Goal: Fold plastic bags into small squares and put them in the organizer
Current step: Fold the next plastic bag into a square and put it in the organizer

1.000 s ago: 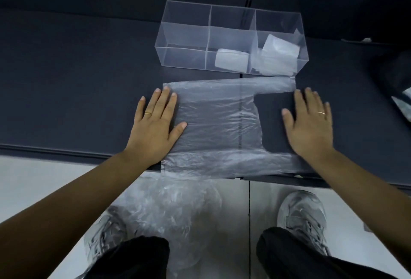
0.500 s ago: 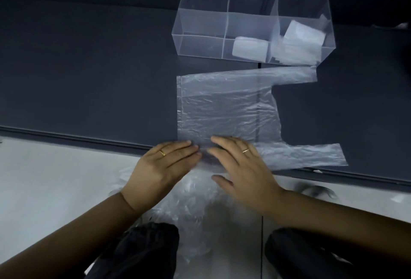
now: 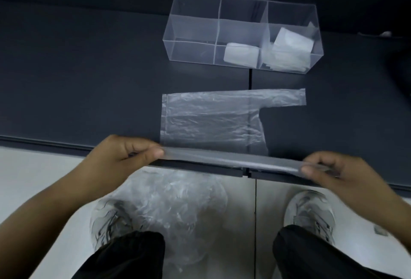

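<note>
At table edge (image 3: 55, 143) — left hand (image 3: 124, 158), right hand (image 3: 338, 172) pinch plastic bag (image 3: 211, 123).

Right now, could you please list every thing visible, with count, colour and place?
table: one, dark grey, ahead.
plastic bag: one, clear, flat on the table, near edge lifted.
organizer: one, clear, three compartments, behind the bag.
folded bags: at least two, whitish, middle and right compartments.
loose bags: one pile, clear, on the floor.
shoes: two, grey-white, on the floor.
trouser legs: two, black, bottom of view.
left grip: one hand, pinching the bag's near edge, left end.
right grip: one hand, pinching that edge, right end.
</note>
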